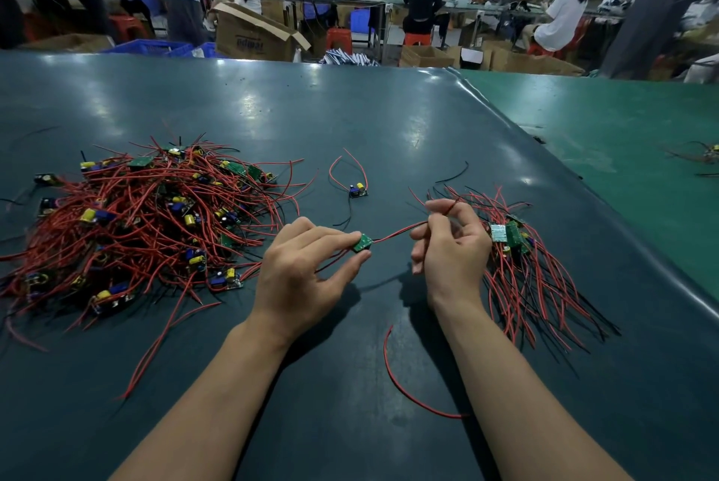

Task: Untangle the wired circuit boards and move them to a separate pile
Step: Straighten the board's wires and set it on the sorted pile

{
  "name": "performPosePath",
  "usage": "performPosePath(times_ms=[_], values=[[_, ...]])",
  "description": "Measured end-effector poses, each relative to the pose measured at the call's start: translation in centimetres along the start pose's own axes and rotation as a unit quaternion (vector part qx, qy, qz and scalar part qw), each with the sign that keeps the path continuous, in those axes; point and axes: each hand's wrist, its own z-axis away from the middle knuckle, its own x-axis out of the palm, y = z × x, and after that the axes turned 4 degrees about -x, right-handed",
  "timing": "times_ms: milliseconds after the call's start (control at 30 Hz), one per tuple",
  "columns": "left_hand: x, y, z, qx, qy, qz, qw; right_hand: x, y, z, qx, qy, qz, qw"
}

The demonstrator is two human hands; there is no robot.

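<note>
board [362,242] green | wires [148,208] red, black | mat [389,122] dark teal

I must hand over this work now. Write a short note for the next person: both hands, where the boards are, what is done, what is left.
Left hand: pinches one small green circuit board.
Right hand: pinches that board's red wire, stretched between the hands.
Tangled pile: on the left of the table, still large.
Sorted pile: on the right, small, behind the right hand.
One lone board lies between the piles.
Done: some boards sorted.
Left: place the held board on the right pile, then continue with the rest.
</note>
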Motion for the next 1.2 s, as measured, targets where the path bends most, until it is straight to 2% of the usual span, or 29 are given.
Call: performPosePath(times_ms=[100, 233, 333, 433, 533, 600, 700, 867, 967, 1033, 1133, 1200], values=[[-0.4, -0.4, -0.1, -0.001, 0.009, -0.011, 1.000, -0.1, -0.2, -0.3, 0.011, -0.021, -0.028, 0.999], [-0.2, -0.2, -0.1, 0.011, -0.001, -0.041, 0.999, -0.3, -0.2, -0.5, 0.021, -0.001, -0.036, 0.999], [-0.3, -0.3, -0.1, -0.018, 0.043, -0.055, 0.997, 0.1, -0.2, -0.1, 0.081, -0.031, -0.068, 0.994], [-0.6, -0.3, -0.2, -0.038, 0.108, -0.096, 0.989, 0.4, -0.5, 0.9, 0.166, -0.156, -0.055, 0.972], [-0.4, -0.1, 0.0, 0.023, 0.057, -0.079, 0.995, 0.4, -0.8, 2.0, 0.167, -0.316, -0.009, 0.934], [-0.3, 0.0, 0.1, 0.034, 0.022, -0.040, 0.998, 0.4, -0.9, 2.4, 0.142, -0.345, 0.012, 0.928], [-0.3, 0.0, 0.1, 0.005, 0.024, -0.024, 0.999, 0.4, -1.0, 2.3, 0.100, -0.288, 0.026, 0.952], [-0.7, -0.9, -0.1, -0.037, 0.105, -0.110, 0.988, 0.0, -1.2, 1.1, 0.047, -0.075, 0.011, 0.996], [-0.9, -1.1, -0.2, -0.099, 0.134, -0.138, 0.976, -0.8, -1.6, 0.0, -0.016, 0.103, -0.020, 0.994], [-0.8, -1.0, -0.3, -0.147, 0.124, -0.168, 0.967, -1.4, -1.7, -0.6, 0.000, 0.186, -0.082, 0.979], [-0.6, -1.0, -0.4, -0.217, 0.096, -0.225, 0.945, -1.7, -1.3, -1.0, 0.137, 0.187, -0.143, 0.962], [-0.6, -1.2, -0.4, -0.269, 0.067, -0.255, 0.926, -1.5, -1.0, -0.9, 0.176, 0.154, -0.135, 0.963]])
